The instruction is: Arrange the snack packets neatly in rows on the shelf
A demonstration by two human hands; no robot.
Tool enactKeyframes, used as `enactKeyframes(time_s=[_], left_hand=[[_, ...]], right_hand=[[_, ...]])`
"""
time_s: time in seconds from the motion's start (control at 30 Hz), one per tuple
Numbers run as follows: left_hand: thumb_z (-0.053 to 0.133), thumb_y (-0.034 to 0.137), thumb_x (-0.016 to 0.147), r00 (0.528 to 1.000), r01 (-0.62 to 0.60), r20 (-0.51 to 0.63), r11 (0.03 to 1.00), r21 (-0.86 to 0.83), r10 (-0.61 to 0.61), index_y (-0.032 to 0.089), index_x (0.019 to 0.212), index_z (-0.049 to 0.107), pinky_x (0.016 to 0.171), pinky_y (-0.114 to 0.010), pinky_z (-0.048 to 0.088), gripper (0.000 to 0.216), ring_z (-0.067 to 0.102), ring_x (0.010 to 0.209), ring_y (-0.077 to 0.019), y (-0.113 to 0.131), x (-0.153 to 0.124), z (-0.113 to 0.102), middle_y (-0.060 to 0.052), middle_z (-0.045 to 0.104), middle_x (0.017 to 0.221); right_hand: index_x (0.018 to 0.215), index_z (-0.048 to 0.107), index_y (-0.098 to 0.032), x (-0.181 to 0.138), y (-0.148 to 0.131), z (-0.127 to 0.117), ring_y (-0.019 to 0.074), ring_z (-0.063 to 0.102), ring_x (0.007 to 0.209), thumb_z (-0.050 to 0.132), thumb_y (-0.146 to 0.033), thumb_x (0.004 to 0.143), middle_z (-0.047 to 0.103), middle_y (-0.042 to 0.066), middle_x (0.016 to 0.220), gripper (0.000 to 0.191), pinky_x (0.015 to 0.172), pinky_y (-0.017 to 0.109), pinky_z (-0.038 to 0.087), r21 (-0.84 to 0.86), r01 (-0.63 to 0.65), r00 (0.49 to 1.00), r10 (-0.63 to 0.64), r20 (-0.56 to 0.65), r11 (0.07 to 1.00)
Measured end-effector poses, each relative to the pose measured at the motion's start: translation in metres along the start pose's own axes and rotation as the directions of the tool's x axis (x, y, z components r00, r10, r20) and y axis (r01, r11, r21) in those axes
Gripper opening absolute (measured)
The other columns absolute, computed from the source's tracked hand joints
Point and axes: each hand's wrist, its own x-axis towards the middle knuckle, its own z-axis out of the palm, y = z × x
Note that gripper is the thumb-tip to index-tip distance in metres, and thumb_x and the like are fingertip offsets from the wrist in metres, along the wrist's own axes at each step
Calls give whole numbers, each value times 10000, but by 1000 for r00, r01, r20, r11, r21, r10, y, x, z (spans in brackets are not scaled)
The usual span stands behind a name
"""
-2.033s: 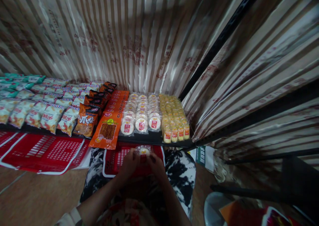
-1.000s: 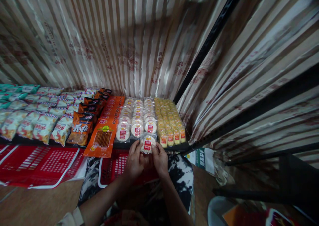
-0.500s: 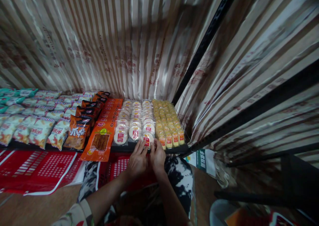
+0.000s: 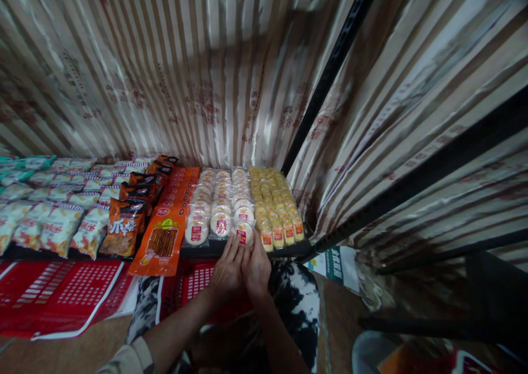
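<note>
My left hand (image 4: 228,268) and my right hand (image 4: 256,265) meet at the front edge of a black shelf (image 4: 214,248). Together their fingers pinch a round white cake in a clear wrapper with a red label (image 4: 245,232), set down at the front of the right-hand row of round white cakes (image 4: 220,201). The packet's near edge is hidden by my fingertips. Just to the right stand rows of small yellow packets (image 4: 274,206). A red plastic basket (image 4: 193,280) rests on my lap below my hands.
Orange snack packets (image 4: 165,236), dark orange bags (image 4: 124,228) and pale chip bags (image 4: 53,225) fill the shelf to the left. Flattened red baskets (image 4: 58,294) lie on the floor at left. Striped curtains hang behind. A black post (image 4: 330,71) rises at right.
Both hands lifted the wrapped cake from the red basket on my lap up and forward to the shelf's front edge, setting it at the head of the right cake row.
</note>
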Motion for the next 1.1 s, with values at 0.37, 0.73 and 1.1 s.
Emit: enactKeyframes(time_s=[0.37, 0.73, 1.1], left_hand=[[433, 236, 884, 999, -3, 34, 1000, 24, 2, 88, 1415, 296, 1072, -542, 335, 568, 10, 1394, -327, -4, 5, 6, -174, 247, 1495], [445, 238, 870, 998, 38, 40, 996, 79, -41, 54, 1398, 319, 1077, -517, 332, 573, -2, 1402, -309, -8, 9, 18, -177, 261, 1489], [418, 227, 890, 998, 26, 49, 992, 121, -32, 57, 1387, 344, 1073, -521, 336, 530, 58, 1401, -307, -10, 10, 23, -179, 298, 1472]], right_hand=[[1308, 463, -86, -1, 17, 16, 229, 497, 1203, 269, -257, 902, 538, 164, 1294, 481, 1009, 410, 413, 88, 114, 992, -109, -59, 990], [1267, 531, -111, -1, 30, 29, 233, 415, 1285, 316, -183, 870, 457, 164, 1377, 457, 1025, 432, 407, 63, 161, 985, -156, -78, 985], [1258, 539, -114, -4, 32, 27, 223, 381, 1314, 316, -210, 892, 392, 165, 1427, 439, 1041, 415, 390, 102, 165, 986, -161, -52, 981]])
